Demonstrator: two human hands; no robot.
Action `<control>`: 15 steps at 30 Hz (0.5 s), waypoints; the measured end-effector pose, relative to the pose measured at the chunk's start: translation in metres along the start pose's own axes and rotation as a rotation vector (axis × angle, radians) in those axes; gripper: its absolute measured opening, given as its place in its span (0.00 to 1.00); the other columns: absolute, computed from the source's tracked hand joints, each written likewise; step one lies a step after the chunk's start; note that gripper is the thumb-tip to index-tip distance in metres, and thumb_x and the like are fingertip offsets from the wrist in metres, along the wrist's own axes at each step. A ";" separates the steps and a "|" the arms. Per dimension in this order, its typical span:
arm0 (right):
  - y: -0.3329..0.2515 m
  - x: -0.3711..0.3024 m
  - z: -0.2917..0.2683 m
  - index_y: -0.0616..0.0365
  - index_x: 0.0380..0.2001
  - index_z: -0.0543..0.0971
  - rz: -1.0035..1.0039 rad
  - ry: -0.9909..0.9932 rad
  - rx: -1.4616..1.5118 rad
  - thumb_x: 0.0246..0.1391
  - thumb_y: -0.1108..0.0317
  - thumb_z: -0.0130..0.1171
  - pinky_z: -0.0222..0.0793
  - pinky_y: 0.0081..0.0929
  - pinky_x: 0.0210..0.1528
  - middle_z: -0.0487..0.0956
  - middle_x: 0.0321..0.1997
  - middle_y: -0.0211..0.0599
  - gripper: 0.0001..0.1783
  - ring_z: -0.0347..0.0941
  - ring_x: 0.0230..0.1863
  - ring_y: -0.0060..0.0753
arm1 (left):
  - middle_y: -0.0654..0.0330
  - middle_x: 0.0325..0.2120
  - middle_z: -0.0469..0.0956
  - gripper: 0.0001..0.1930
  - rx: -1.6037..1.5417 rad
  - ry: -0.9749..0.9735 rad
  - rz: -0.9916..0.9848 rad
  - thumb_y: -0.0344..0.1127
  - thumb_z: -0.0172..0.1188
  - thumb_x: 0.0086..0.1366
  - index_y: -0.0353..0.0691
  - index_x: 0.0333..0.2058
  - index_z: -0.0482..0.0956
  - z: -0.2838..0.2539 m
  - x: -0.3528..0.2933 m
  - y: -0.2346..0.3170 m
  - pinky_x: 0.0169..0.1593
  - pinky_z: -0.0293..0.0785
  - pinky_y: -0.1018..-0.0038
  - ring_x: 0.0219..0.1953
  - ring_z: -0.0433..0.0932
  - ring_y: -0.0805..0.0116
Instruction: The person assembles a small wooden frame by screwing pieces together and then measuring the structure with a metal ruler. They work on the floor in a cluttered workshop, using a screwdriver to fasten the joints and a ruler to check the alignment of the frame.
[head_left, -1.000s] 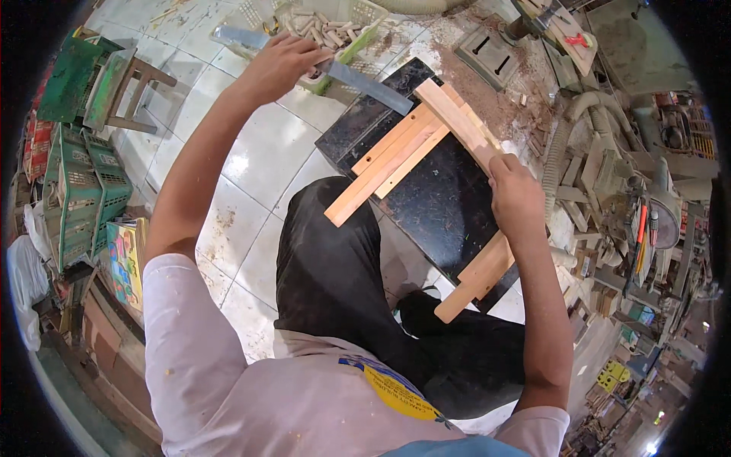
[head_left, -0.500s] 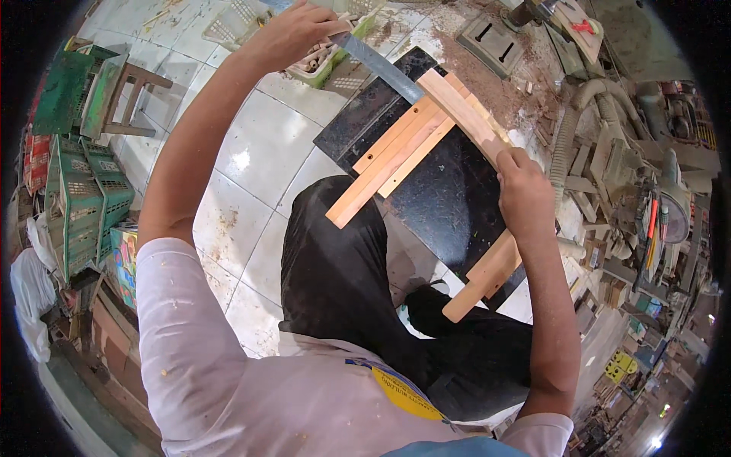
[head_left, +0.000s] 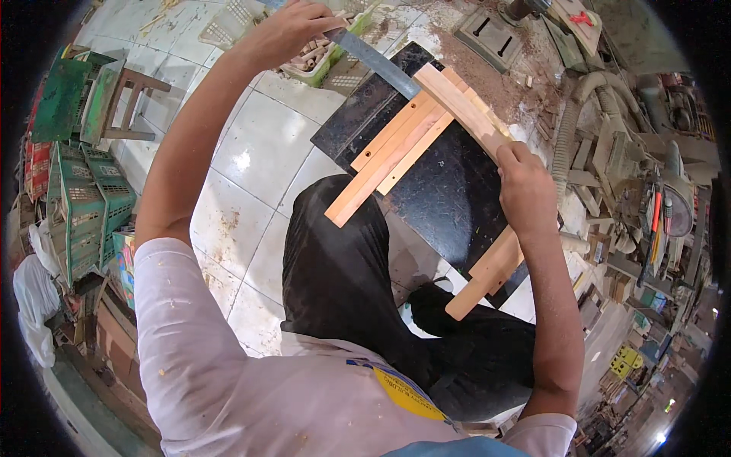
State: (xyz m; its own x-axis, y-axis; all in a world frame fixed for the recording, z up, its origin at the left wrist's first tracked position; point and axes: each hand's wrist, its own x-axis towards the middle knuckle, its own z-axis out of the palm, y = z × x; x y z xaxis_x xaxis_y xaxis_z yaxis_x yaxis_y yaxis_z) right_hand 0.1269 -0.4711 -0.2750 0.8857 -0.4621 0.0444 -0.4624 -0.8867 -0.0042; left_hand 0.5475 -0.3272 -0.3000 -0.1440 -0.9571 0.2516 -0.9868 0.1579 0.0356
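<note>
My left hand (head_left: 293, 34), up at the far left, has its fingers closed round a long flat grey metal strip (head_left: 375, 62). The strip slants down to the right, and its far end meets a slightly curved wooden piece (head_left: 461, 105). At that piece's near end my right hand (head_left: 525, 186) grips it with bent fingers. The curved piece lies across several straight wooden bars (head_left: 396, 156) with small dark holes. They rest on a black board (head_left: 434, 206), one bar jutting out over my knee. Whether the strip goes under the curved piece is hidden.
Another wooden piece (head_left: 487, 274) overhangs the board's near right corner. Beyond the board stands a crate (head_left: 316, 65) of small wood bits. A ribbed hose (head_left: 575, 122), tools and offcuts crowd the right. A wooden stool (head_left: 129, 99) and green crates (head_left: 84, 202) are at left.
The whole view has shifted very slightly. Both hands keep the same hold, and the strip and wooden pieces show no clear movement against each other.
</note>
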 end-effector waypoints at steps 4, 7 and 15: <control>0.001 0.000 0.001 0.57 0.38 0.75 -0.005 0.002 -0.001 0.58 0.74 0.56 0.75 0.47 0.42 0.77 0.43 0.41 0.04 0.78 0.41 0.53 | 0.56 0.39 0.76 0.18 -0.034 0.026 0.034 0.26 0.57 0.60 0.44 0.50 0.77 -0.002 -0.002 -0.002 0.52 0.74 0.62 0.47 0.76 0.55; -0.001 0.000 -0.001 0.57 0.38 0.75 0.006 0.001 0.003 0.58 0.74 0.56 0.75 0.47 0.42 0.77 0.43 0.41 0.05 0.78 0.41 0.53 | 0.57 0.40 0.76 0.18 0.023 0.023 0.036 0.27 0.57 0.60 0.44 0.50 0.78 -0.001 -0.003 0.000 0.52 0.74 0.63 0.47 0.76 0.55; -0.002 0.000 -0.002 0.57 0.38 0.74 -0.002 -0.001 0.011 0.57 0.73 0.58 0.75 0.47 0.42 0.77 0.43 0.42 0.06 0.78 0.41 0.53 | 0.56 0.41 0.76 0.18 0.044 0.033 0.018 0.26 0.57 0.61 0.44 0.51 0.79 0.002 -0.003 0.000 0.53 0.73 0.64 0.48 0.76 0.56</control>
State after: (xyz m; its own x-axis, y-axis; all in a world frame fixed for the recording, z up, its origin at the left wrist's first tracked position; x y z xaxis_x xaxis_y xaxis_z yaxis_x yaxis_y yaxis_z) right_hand 0.1277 -0.4691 -0.2730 0.8866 -0.4605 0.0433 -0.4604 -0.8876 -0.0148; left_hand 0.5481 -0.3249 -0.3023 -0.1599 -0.9456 0.2835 -0.9865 0.1633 -0.0118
